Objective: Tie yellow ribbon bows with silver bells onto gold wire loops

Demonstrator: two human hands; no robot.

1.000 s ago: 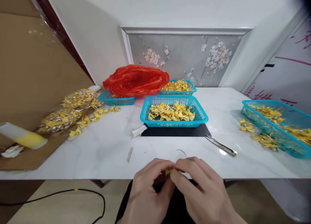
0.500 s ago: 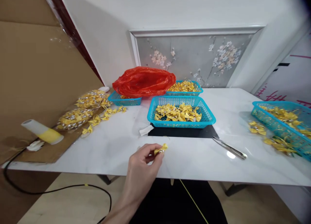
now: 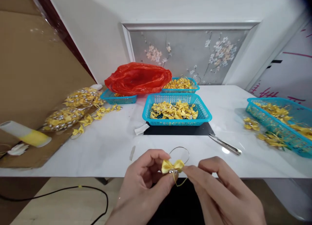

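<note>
Pinching the yellow bow between thumb and fingertips, the left hand held it in front of the person, by the table's near edge. The right hand had its fingertips bunched at the bow's right wing; whether they gripped the thin yellow cord hanging there, I could not tell. The bow looked feather-light, its satiny fabric soft, slick and likely to crease, so the beaded middle seemed the surest place to take hold. Silvery beads sat there, shiny and probably hard. Behind it curved a thin loop, springy-looking, like fine wire. Further out, a blue basket of perforated plastic, seemingly rigid, held a heap of similar bows. A slim, polished metal tool lay on the glossy, marbled white table. Beyond slumped a crinkled red plastic bag.
</note>
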